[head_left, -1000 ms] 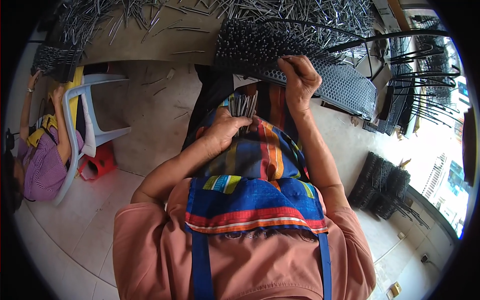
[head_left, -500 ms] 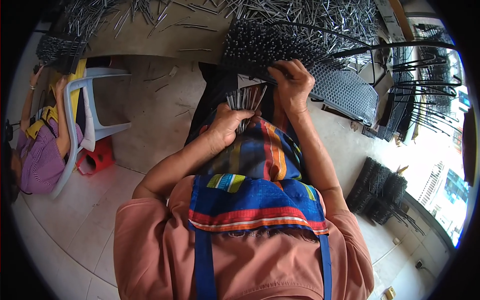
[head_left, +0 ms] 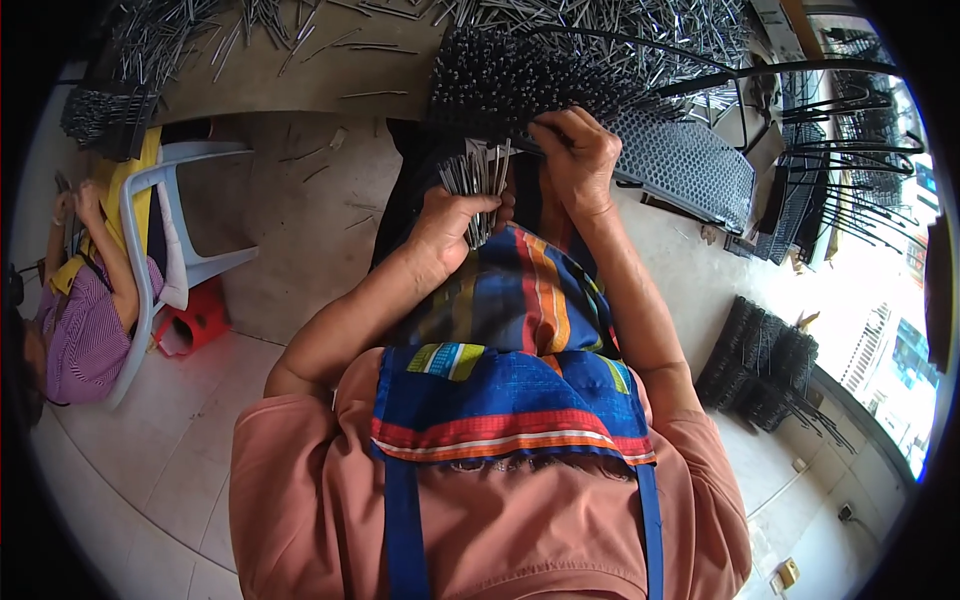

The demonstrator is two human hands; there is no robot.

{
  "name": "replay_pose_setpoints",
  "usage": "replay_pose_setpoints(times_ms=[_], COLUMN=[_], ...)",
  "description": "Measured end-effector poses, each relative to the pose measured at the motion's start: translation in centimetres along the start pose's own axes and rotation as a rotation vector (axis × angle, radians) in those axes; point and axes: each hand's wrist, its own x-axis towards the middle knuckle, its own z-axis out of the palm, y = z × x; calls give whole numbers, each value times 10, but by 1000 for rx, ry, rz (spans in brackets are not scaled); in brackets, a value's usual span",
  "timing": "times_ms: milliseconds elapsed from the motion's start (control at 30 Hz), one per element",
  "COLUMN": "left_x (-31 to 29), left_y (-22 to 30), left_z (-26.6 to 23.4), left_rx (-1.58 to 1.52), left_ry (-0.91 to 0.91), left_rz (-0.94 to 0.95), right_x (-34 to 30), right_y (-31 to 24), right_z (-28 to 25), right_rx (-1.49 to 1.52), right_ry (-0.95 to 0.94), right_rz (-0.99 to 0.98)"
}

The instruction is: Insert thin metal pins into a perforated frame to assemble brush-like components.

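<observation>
My left hand (head_left: pixel 452 222) is closed around a bundle of thin grey metal rods (head_left: pixel 474 178), which fan upward over my lap. Close by on the right, my right hand (head_left: pixel 585 150) has its fingers pinched together at the near edge of a black rack (head_left: pixel 500 85). What its fingertips hold, if anything, is hidden. The rack is densely filled with upright metal pieces and sits at the table's front edge. To its right, a grey perforated panel (head_left: pixel 690 170) with many small round holes shows bare.
Loose metal rods (head_left: pixel 610 22) are heaped across the table (head_left: pixel 300 85). Black wire hooks (head_left: pixel 850 145) and more racks stand at the right. Dark bundled racks (head_left: pixel 755 365) rest on the floor. Left, a co-worker (head_left: pixel 100 320) sits on a pale blue chair (head_left: pixel 140 270) beside another filled rack (head_left: pixel 108 120).
The view has shifted slightly. My left hand still grips the bundle, whose rods have changed their lean; my right hand stays at the rack's edge. The co-worker's hands have drawn back from their rack.
</observation>
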Motion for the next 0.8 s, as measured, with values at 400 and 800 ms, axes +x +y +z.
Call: replay_pose_setpoints(times_ms=[400, 800], left_x=[-7, -7], left_y=[8, -15], left_z=[18, 13], left_rx=[105, 168], left_ry=[-150, -19], left_rz=[5, -57], right_x=[-21, -11], right_y=[-14, 14], right_z=[-26, -23], right_rx=[429, 452], right_ry=[-440, 288], right_rz=[594, 190])
